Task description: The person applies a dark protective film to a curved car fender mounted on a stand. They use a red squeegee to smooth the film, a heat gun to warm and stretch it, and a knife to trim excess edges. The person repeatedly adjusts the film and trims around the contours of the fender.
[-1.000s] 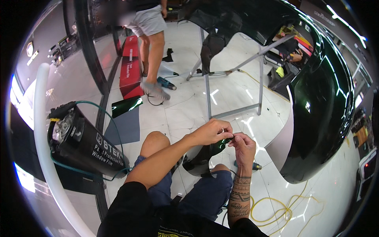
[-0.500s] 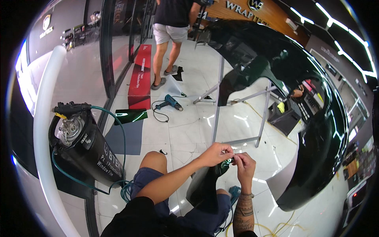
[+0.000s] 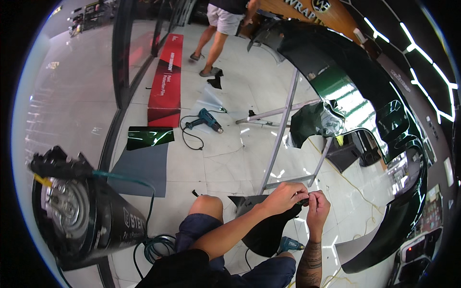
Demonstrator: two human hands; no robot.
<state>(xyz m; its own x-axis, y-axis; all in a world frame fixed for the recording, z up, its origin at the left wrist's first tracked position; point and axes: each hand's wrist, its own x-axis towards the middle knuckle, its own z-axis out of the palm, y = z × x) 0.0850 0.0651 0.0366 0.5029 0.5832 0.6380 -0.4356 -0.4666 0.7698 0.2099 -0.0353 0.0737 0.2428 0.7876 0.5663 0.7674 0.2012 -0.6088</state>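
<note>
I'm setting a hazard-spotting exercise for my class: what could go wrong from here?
1. The left grip and right grip pinch close together at one edge of the dark sheet; the unpinched remainder could crease or slip.
2. A heat gun sits on the floor beside the person's knee, near the sheet. It might get knocked; whether it's hot can't be seen.
3. The coiled hose by the other leg could snag a foot.

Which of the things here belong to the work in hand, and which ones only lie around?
In the work: dark piece, pinched at its edge by left hand and right hand.

Probably just lying around: red box, grey sheet, black scrap.
</note>
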